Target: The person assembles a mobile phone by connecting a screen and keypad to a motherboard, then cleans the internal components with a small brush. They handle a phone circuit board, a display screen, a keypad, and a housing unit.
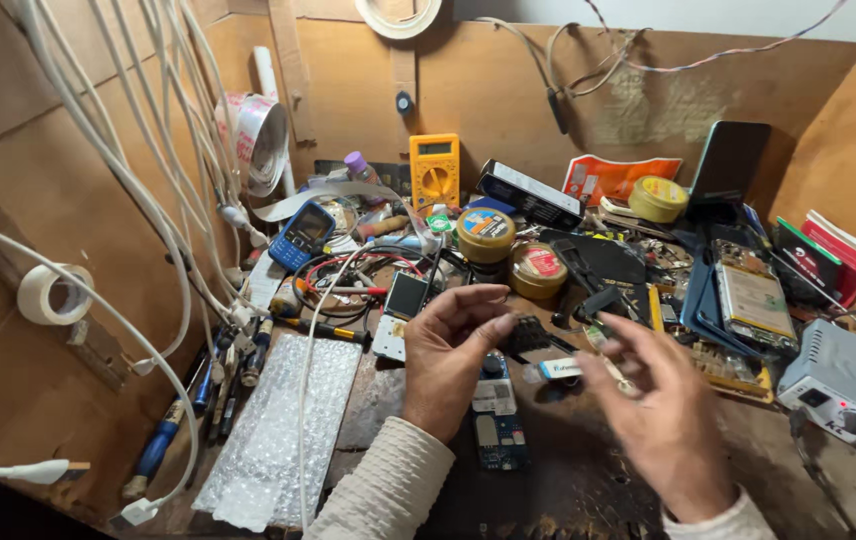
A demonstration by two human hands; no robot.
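My left hand is raised over the bench with thumb and fingers pinched together. A small black ribbed part sticks out to the right of its fingertips, and the hand seems to grip it. My right hand is blurred by motion just right of that part, fingers loosely spread towards it. Whether it holds anything is unclear. Under the hands lies an opened phone with a bare blue circuit board. A small white and blue piece sits between the hands.
The wooden bench is crowded. It holds a yellow multimeter, a blue keypad phone, round tins, opened phones, a grey power unit, bubble wrap and screwdrivers. White cables hang at left.
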